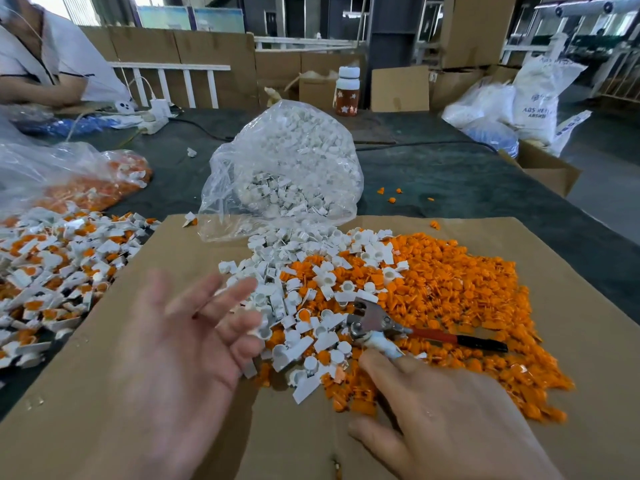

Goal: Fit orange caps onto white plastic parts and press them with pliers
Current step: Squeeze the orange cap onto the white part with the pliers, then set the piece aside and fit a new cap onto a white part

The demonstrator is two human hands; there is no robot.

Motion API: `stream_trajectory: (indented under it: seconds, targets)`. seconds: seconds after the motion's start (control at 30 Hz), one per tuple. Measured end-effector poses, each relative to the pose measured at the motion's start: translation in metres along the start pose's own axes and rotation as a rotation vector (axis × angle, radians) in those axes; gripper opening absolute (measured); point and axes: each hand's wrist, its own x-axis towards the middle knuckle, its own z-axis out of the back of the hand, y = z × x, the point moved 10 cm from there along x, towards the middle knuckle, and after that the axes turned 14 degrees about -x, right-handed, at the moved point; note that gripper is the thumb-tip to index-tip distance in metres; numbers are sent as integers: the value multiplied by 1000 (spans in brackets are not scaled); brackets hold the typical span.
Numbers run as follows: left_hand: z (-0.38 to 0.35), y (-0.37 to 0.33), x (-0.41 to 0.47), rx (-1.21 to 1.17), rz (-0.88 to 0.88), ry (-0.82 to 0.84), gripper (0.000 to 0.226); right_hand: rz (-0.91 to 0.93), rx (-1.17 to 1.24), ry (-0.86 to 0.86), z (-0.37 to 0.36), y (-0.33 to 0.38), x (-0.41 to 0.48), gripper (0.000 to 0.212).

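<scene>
Cardboard sheet (519, 237) carries mixed white parts (294, 258) and orange caps (467, 289), pliers (375, 322) lying on the caps just beyond your right hand (450, 403), which lies flat and empty like your spread left hand (166, 348): a careless reach likely scatters pieces or buries the pliers.

Two bare hands: left hand (166, 358) motion-blurred, right hand (450, 420) sharp

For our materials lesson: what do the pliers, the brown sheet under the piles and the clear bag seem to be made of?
Pliers: dull grey metal head with rivets; red and black handle, probably plastic-coated. Brown sheet: matte cardboard, judging by its fold crease. Clear bag: thin glossy plastic film, wrinkled, white parts showing through.
</scene>
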Motion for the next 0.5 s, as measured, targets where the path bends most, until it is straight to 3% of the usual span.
stream_trajectory:
  seconds: [0.07,0.13,0.27,0.33,0.5]
  targets:
    - [-10,-2,-6,404,-86,-25,44,9,-31,3,-2,2,1,57]
    - [-22,4,-13,902,-145,51,36,-1,-32,-12,-2,2,1,47]
    - [-34,22,-26,1768,-329,248,60,-22,-44,-37,-1,2,-1,34]
    - [-34,30,-28,1912,-369,287,69,-39,-39,-47,0,1,-2,29]
    - [-42,40,-33,1881,-460,448,36,-69,-17,-68,-1,-3,-3,10]
